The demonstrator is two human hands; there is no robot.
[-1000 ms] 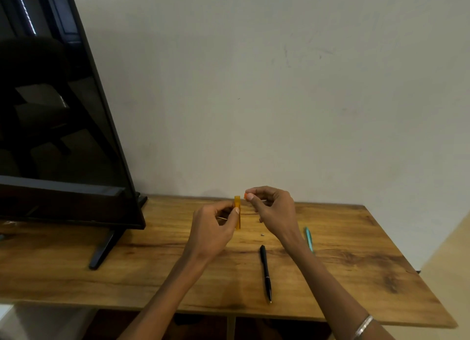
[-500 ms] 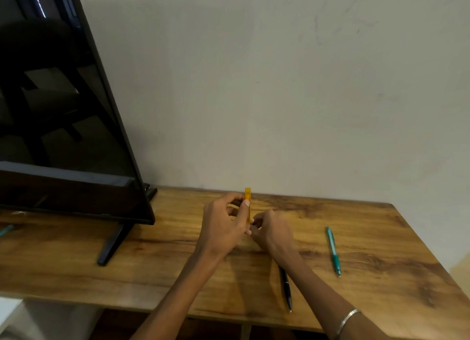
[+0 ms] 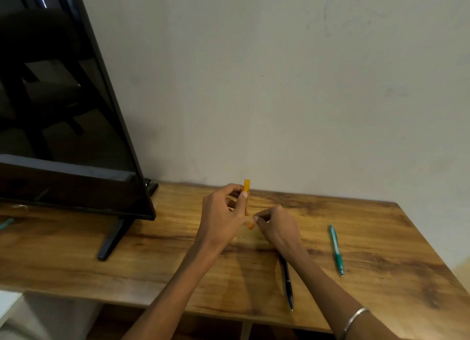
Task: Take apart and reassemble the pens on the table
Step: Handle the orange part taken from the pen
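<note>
My left hand point(image 3: 223, 212) holds an orange pen barrel point(image 3: 246, 187) upright above the wooden table point(image 3: 152, 258). My right hand point(image 3: 277, 227) is low beside it, fingers pinched close to the tabletop. A small orange piece point(image 3: 250, 226) lies on the table just left of those fingertips; I cannot tell whether they touch it. A black pen point(image 3: 287, 283) lies under my right forearm. Further right lies a teal pen point(image 3: 336, 249).
A large black monitor point(image 3: 63, 110) on a stand point(image 3: 112, 240) fills the left side. Another teal object point(image 3: 6, 223) pokes out at the far left edge. A plain wall rises right behind the table. The table's front edge runs under my forearms.
My right hand dropped from beside the barrel's top down to the table. The small orange piece, earlier at its fingertips, now rests on the wood. The view shifted left.
</note>
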